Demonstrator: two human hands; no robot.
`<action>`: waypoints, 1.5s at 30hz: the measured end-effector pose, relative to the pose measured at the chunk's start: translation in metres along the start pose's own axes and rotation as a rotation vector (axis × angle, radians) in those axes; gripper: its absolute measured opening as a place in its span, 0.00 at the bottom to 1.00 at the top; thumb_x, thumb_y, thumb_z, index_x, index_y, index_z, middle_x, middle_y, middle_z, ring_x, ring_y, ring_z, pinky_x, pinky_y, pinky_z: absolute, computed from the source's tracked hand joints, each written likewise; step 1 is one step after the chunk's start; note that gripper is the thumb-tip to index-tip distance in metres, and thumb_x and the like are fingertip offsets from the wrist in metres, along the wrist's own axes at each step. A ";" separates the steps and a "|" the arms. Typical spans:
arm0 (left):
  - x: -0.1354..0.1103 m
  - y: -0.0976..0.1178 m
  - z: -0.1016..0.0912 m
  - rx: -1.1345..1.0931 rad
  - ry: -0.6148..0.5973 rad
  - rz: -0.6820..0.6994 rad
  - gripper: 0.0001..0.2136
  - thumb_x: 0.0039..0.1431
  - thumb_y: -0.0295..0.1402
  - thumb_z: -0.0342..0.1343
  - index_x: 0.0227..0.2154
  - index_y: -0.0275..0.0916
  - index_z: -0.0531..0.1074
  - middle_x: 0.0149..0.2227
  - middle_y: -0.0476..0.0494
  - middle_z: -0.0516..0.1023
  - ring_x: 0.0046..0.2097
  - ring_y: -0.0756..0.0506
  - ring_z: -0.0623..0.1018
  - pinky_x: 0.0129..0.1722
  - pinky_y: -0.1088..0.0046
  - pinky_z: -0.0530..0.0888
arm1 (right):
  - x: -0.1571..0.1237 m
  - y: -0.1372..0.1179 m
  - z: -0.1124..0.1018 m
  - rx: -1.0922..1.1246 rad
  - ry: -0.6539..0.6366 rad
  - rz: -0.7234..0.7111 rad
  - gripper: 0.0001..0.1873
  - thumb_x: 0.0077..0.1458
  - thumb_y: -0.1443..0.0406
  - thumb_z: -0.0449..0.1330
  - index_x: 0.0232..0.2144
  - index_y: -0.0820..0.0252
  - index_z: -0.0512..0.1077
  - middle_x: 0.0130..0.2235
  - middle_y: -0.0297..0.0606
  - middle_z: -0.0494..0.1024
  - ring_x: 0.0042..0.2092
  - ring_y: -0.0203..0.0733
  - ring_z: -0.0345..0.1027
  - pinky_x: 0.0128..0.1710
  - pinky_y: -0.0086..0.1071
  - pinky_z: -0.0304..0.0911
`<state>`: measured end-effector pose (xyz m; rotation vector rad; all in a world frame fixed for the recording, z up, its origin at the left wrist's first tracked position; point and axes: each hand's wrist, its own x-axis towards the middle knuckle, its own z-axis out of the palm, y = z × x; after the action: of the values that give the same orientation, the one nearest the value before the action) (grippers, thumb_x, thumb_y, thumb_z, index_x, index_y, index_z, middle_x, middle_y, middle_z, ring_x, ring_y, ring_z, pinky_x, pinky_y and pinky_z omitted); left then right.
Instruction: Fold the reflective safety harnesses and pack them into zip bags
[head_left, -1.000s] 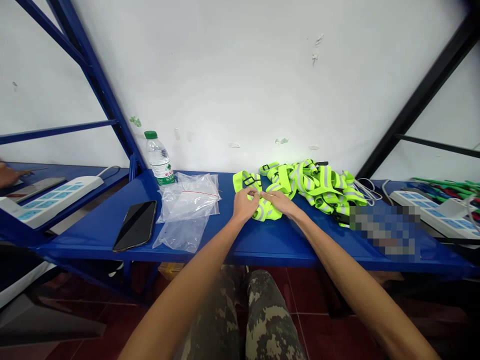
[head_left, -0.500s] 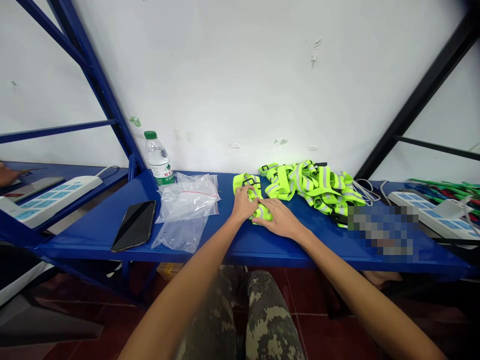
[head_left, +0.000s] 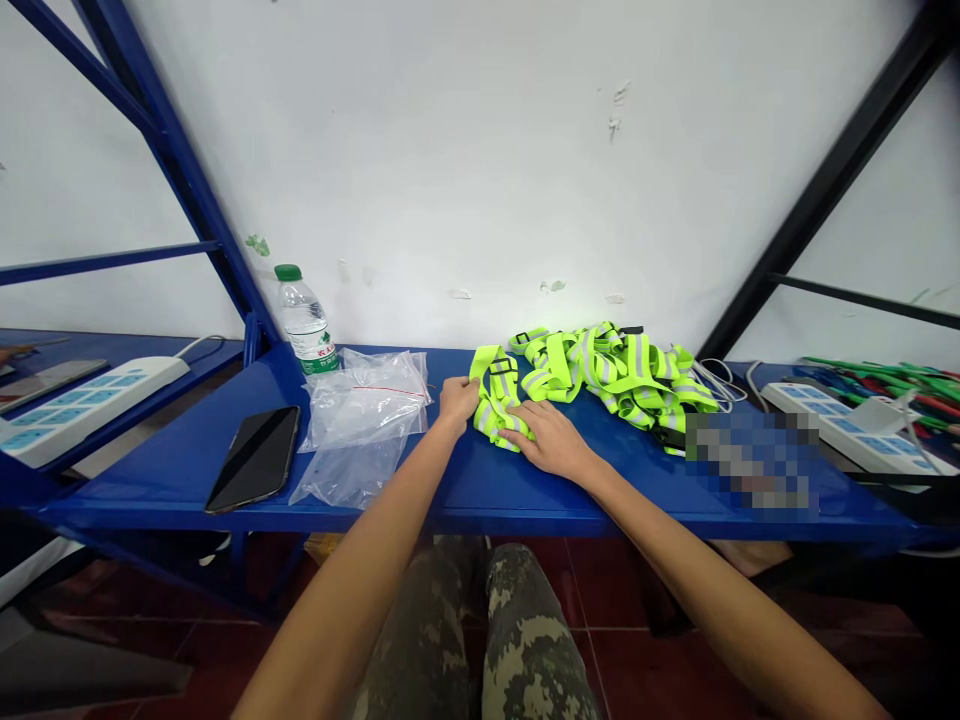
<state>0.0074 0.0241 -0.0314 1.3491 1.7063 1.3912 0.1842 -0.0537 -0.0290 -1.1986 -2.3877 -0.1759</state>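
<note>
A folded neon-yellow reflective strap with grey stripes and a black buckle lies on the blue shelf. My left hand grips its left edge with curled fingers. My right hand lies flat on its right side, fingers stretched out and pressing down. Behind it sits a tangled pile of the same reflective straps.
Clear plastic bags lie left of the strap, with a black phone and a water bottle beyond. White power strips sit at both ends. Cables and coloured tools lie at the far right.
My hands went from pinching the strap together to pressing it down. The left hand slid to its left edge and the right hand flattened on it. The view shifted slightly right.
</note>
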 end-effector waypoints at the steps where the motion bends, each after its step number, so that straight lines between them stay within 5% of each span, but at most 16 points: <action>1: 0.005 0.000 0.003 0.000 -0.033 0.007 0.09 0.52 0.35 0.57 0.31 0.34 0.77 0.27 0.44 0.78 0.36 0.42 0.78 0.37 0.70 0.72 | -0.001 -0.001 0.000 -0.025 -0.006 -0.016 0.26 0.65 0.50 0.48 0.53 0.62 0.70 0.48 0.47 0.77 0.48 0.50 0.68 0.48 0.40 0.62; 10: 0.019 0.026 0.017 0.118 -0.234 0.142 0.09 0.53 0.34 0.56 0.23 0.36 0.78 0.20 0.48 0.73 0.31 0.45 0.76 0.32 0.74 0.69 | -0.002 -0.005 -0.005 -0.192 -0.051 -0.104 0.23 0.66 0.54 0.48 0.54 0.61 0.69 0.48 0.48 0.75 0.48 0.51 0.66 0.44 0.40 0.62; 16: -0.014 0.035 -0.002 0.209 -0.163 0.389 0.16 0.54 0.34 0.57 0.45 0.36 0.75 0.30 0.46 0.75 0.34 0.46 0.74 0.41 0.71 0.70 | 0.004 0.001 -0.004 -0.098 -0.060 -0.108 0.22 0.67 0.53 0.45 0.49 0.61 0.71 0.45 0.46 0.75 0.45 0.47 0.67 0.47 0.38 0.61; 20: -0.038 0.025 -0.011 0.250 -0.174 0.614 0.12 0.55 0.25 0.49 0.41 0.36 0.72 0.35 0.44 0.74 0.38 0.47 0.74 0.45 0.70 0.71 | 0.010 0.007 -0.004 -0.027 -0.066 -0.075 0.22 0.68 0.54 0.44 0.43 0.61 0.72 0.42 0.45 0.75 0.44 0.46 0.68 0.46 0.37 0.61; 24: -0.045 0.019 -0.014 0.203 -0.257 0.572 0.09 0.59 0.26 0.46 0.39 0.38 0.70 0.34 0.46 0.75 0.38 0.47 0.75 0.44 0.71 0.71 | 0.022 0.017 -0.001 0.085 -0.079 -0.030 0.24 0.68 0.52 0.43 0.37 0.61 0.72 0.37 0.43 0.76 0.41 0.44 0.69 0.43 0.35 0.61; 31: -0.046 0.015 -0.006 0.382 -0.215 0.606 0.14 0.69 0.37 0.38 0.38 0.40 0.68 0.37 0.42 0.76 0.42 0.45 0.76 0.45 0.70 0.69 | 0.035 0.031 0.007 0.301 -0.057 0.052 0.26 0.67 0.50 0.44 0.31 0.59 0.71 0.31 0.39 0.75 0.35 0.42 0.69 0.36 0.34 0.64; 35: -0.045 0.015 -0.003 0.508 -0.201 0.543 0.17 0.70 0.38 0.35 0.39 0.39 0.69 0.37 0.39 0.78 0.41 0.43 0.78 0.43 0.69 0.69 | 0.026 0.023 0.005 0.296 0.068 0.099 0.22 0.65 0.51 0.47 0.42 0.60 0.73 0.43 0.44 0.76 0.45 0.45 0.71 0.46 0.38 0.66; 39: -0.044 0.018 -0.003 0.547 -0.171 0.457 0.19 0.71 0.38 0.33 0.40 0.39 0.70 0.38 0.38 0.80 0.41 0.41 0.79 0.42 0.68 0.68 | 0.013 0.010 0.002 0.182 0.137 -0.020 0.29 0.60 0.50 0.54 0.56 0.64 0.66 0.55 0.51 0.70 0.58 0.53 0.63 0.59 0.47 0.59; 41: -0.043 0.019 -0.003 0.559 -0.159 0.428 0.19 0.70 0.38 0.33 0.39 0.39 0.70 0.38 0.37 0.80 0.41 0.40 0.79 0.42 0.68 0.68 | 0.009 0.007 0.001 0.107 0.123 -0.104 0.33 0.58 0.51 0.58 0.59 0.67 0.63 0.57 0.53 0.69 0.59 0.56 0.61 0.60 0.50 0.56; 45: -0.041 0.019 -0.001 0.527 -0.145 0.397 0.18 0.70 0.39 0.36 0.37 0.40 0.71 0.37 0.38 0.80 0.41 0.41 0.79 0.41 0.68 0.68 | 0.009 0.012 0.000 0.066 0.042 -0.139 0.23 0.63 0.58 0.53 0.56 0.65 0.66 0.52 0.53 0.73 0.55 0.55 0.66 0.55 0.49 0.62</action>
<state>0.0272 -0.0152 -0.0201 2.1172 1.8468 1.0280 0.1884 -0.0398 -0.0260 -0.9908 -2.4211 -0.1638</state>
